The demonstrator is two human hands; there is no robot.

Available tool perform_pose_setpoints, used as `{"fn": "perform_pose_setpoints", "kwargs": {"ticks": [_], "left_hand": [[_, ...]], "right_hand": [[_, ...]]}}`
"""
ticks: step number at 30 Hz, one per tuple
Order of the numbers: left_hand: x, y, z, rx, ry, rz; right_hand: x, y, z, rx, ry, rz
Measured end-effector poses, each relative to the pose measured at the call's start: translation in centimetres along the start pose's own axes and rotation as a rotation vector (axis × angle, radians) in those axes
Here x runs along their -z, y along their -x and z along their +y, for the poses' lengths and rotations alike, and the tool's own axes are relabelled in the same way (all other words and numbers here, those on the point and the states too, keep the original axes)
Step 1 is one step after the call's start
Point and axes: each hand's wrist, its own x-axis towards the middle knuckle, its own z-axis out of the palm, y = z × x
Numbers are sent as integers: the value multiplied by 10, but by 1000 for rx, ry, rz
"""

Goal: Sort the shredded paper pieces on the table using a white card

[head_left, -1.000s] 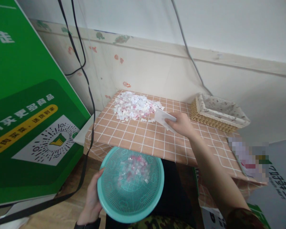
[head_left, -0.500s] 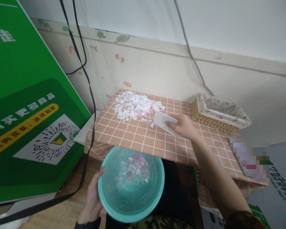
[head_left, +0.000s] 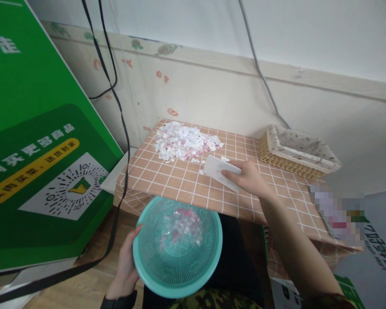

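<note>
My left hand (head_left: 128,262) grips the rim of a turquoise plastic sieve basket (head_left: 176,286), held below the table's front edge. Inside it lie clear and pinkish scraps (head_left: 183,227). Over the table, my right hand (head_left: 246,175) is closed on a flat white card-like scraper (head_left: 219,169), tilted with its lower edge close to the cloth. A few loose white bits lie around the scraper's far end. Just beyond it, a heap of white and pink paper scraps (head_left: 183,141) spreads toward the wall. The fingers under the scraper are partly hidden.
A checked brown tablecloth (head_left: 167,182) covers the table. A cloth-lined wicker basket (head_left: 291,165) stands at the back right. On the left leans a green sign board (head_left: 51,94), with a black strap (head_left: 124,128) hanging before it. A grey cable (head_left: 260,73) runs down the wall.
My right hand has drawn the white scraper slightly toward the table's front edge, and a few white bits now show beside its far edge. My left hand and the sieve basket have hardly moved.
</note>
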Motion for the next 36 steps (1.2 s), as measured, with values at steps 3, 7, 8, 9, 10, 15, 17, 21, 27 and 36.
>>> {"fn": "perform_pose_setpoints", "kwargs": {"ticks": [3,7,8,9,10,15,17,21,27,36], "left_hand": [[1,-1,0,15,-1,-8],[1,-2,0,1,-12,-4],[1,-2,0,-7,-12,-2],[1,-1,0,-14,-12,1],[0,-1,0,-21,-11,4],[-1,1,0,-23,-21,-4],[-1,2,0,-25,-23,-13],[-3,2,0,-36,-34,-14],[-3,3,0,-44,-36,-9],[-6,5,0,-9,-3,-11]], "right_hand": [[-3,1,-1,0,-25,11],[-6,-1,-3,13,-30,5],[-7,-1,-3,27,-41,-8],[-7,-1,-3,35,-52,-15],[-6,-1,-3,35,-58,-17],[-7,-1,2,-35,-42,59],[-9,0,3,-42,-35,66],[-16,3,0,-37,-67,26],[-16,6,3,-41,-100,57],[-29,1,-1,-34,-189,32]]}}
